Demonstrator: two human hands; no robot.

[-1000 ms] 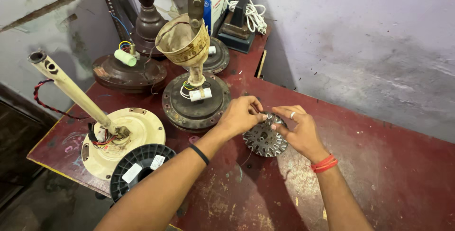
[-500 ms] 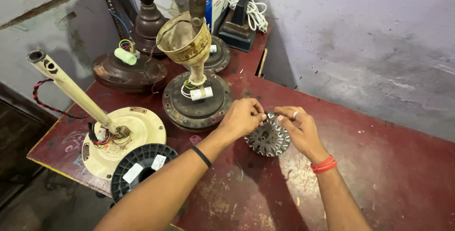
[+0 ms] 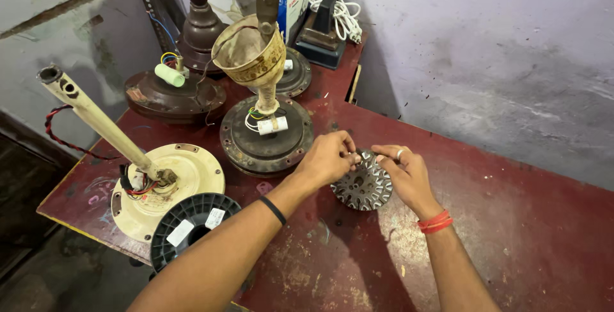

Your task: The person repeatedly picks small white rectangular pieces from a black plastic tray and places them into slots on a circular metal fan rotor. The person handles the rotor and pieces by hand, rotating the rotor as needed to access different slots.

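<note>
A round grey metal stator core with slotted teeth (image 3: 362,188) lies flat on the dark red table (image 3: 524,248). My left hand (image 3: 327,157) pinches its far left rim with closed fingers. My right hand (image 3: 404,172), with a ring and a red wrist thread, grips the far right rim. Both hands meet at the top edge of the core, and whatever sits between the fingertips is too small to make out.
A brown fan motor with a cream canopy cup (image 3: 263,120) stands just left of my hands. A cream fan motor with a long rod (image 3: 160,181) and a black wire spool (image 3: 192,219) lie near the front left edge. More motors, a box and a coiled white cord (image 3: 336,14) crowd the back.
Both hands stayed on the metal core with only slight finger shifts along its top edge. The core remains flat in about the same place.
</note>
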